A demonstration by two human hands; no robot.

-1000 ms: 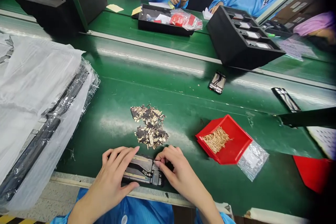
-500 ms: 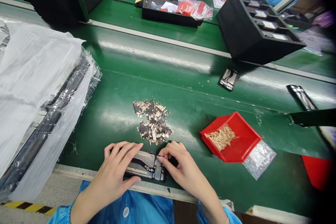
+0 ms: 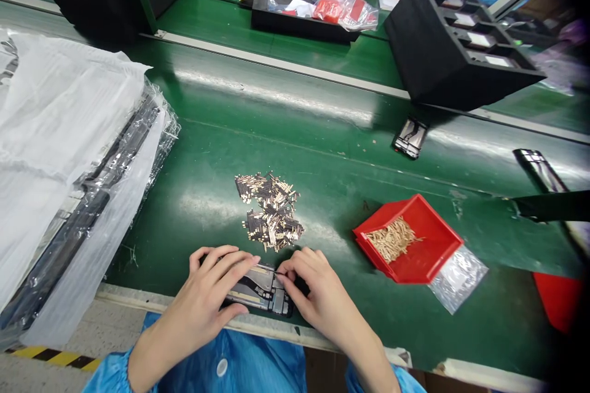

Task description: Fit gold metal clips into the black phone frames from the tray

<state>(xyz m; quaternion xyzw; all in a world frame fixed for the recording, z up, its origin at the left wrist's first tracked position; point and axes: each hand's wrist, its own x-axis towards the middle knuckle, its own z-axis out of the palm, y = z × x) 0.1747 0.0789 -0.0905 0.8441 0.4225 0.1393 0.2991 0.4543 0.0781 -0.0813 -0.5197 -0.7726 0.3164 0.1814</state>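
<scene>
An open phone body (image 3: 265, 290), its inner parts and a black ribbon cable showing, lies flat at the bench's near edge. My left hand (image 3: 214, 288) straddles its left part, thumb on the near side and fingers along the far side, holding it. At its upper right, my right hand (image 3: 313, 285) has thumb and index finger pinched on a thin dark strip, whose tip sticks out leftward over the phone. Most of the strip is hidden by the fingers. Just beyond my hands is a pile of small black-and-gold strips (image 3: 271, 212).
A red bin (image 3: 428, 245) with small tan pieces stands right, beside a clear plastic bag (image 3: 458, 279). Wrapped sheets (image 3: 59, 129) cover the left. Another phone body (image 3: 410, 137) and a black compartment box (image 3: 442, 61) lie farther back. Two people in blue sleeves sit across.
My left hand has shifted slightly right along the phone. The right fingers stay at its upper right, and a dark strip tip now shows there. The whole view has moved slightly.
</scene>
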